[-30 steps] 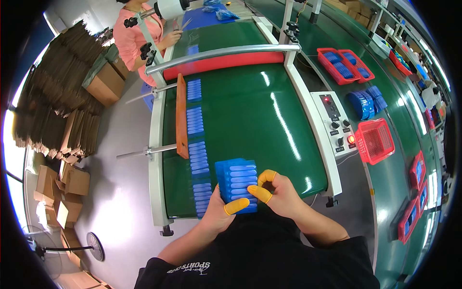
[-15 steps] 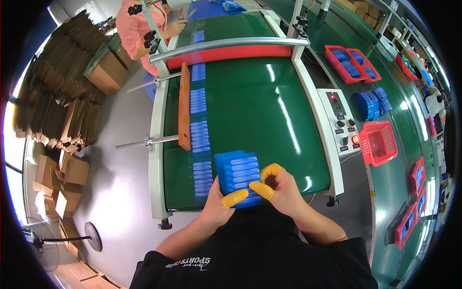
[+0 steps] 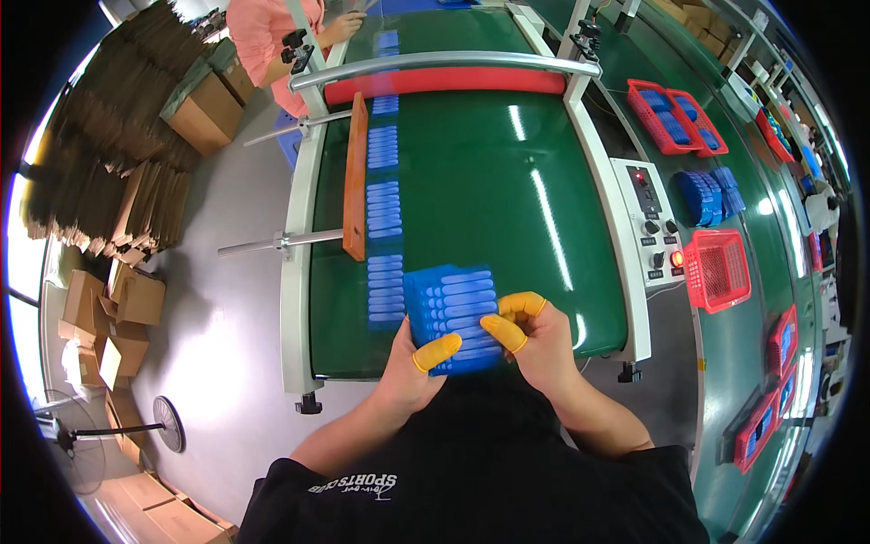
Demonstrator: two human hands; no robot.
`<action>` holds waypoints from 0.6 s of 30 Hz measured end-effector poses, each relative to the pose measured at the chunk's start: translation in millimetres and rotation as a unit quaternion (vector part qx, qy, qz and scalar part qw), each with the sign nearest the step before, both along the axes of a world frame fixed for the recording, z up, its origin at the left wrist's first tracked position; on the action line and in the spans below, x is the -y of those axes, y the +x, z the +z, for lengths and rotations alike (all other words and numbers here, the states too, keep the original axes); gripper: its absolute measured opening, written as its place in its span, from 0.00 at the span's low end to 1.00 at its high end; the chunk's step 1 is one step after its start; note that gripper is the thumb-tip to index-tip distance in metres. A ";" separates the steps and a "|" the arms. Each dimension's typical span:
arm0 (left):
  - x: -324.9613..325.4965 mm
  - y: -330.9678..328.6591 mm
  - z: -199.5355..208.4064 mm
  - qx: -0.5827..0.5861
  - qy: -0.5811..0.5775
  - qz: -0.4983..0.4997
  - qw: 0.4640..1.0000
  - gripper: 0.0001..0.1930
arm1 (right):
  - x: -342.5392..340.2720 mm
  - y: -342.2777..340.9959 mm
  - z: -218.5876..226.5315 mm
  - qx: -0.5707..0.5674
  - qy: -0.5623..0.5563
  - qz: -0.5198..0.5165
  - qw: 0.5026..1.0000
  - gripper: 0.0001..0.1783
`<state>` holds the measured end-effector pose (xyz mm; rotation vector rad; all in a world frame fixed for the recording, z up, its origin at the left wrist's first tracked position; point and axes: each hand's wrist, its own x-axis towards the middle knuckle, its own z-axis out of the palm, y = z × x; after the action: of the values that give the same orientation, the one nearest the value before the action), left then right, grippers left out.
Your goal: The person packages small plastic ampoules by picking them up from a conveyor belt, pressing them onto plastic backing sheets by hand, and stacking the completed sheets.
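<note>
Both my hands hold a stack of blue moulded trays [image 3: 451,311] over the near end of the green conveyor belt [image 3: 489,172]. My left hand [image 3: 412,367] grips the stack's lower left corner, with a yellow finger cot on the thumb. Gripping the lower right side is my right hand [image 3: 535,340], yellow cots on its thumb and fingers. More blue trays [image 3: 385,288] lie in a row along the belt's left side, just left of the stack.
An orange guide bar [image 3: 354,177] runs along the belt's left side. A control box [image 3: 649,220] and a red basket [image 3: 721,269] sit to the right. Red baskets with blue parts [image 3: 672,116] stand farther back. A person in pink [image 3: 272,36] works at the far end. Cardboard boxes [image 3: 118,163] are piled left.
The view has shifted slightly toward the belt. My hands still grip the blue stack in about the same place; my thumbs have moved a little across its top.
</note>
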<state>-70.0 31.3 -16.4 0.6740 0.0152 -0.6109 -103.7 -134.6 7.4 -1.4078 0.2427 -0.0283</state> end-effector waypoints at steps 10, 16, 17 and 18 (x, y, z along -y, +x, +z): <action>-5.5 -2.8 -6.6 0.022 0.032 0.020 0.999 0.30 | -1.3 3.3 -14.2 0.019 -0.009 0.015 1.000 0.10; -7.1 -4.0 -5.0 0.010 0.011 0.021 1.000 0.30 | 0.7 2.8 1.9 -0.066 0.033 0.006 0.997 0.09; -7.1 -4.7 -5.3 0.010 0.011 0.022 1.000 0.30 | 0.3 2.3 1.1 -0.066 0.032 0.007 0.997 0.09; -6.3 -3.8 -5.3 0.008 0.010 0.025 1.000 0.30 | 0.1 2.5 -0.9 -0.058 0.024 -0.004 0.998 0.08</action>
<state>-73.8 37.6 -21.7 0.6948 0.0237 -0.5588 -101.2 -134.7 6.5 -1.3622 0.3439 0.0525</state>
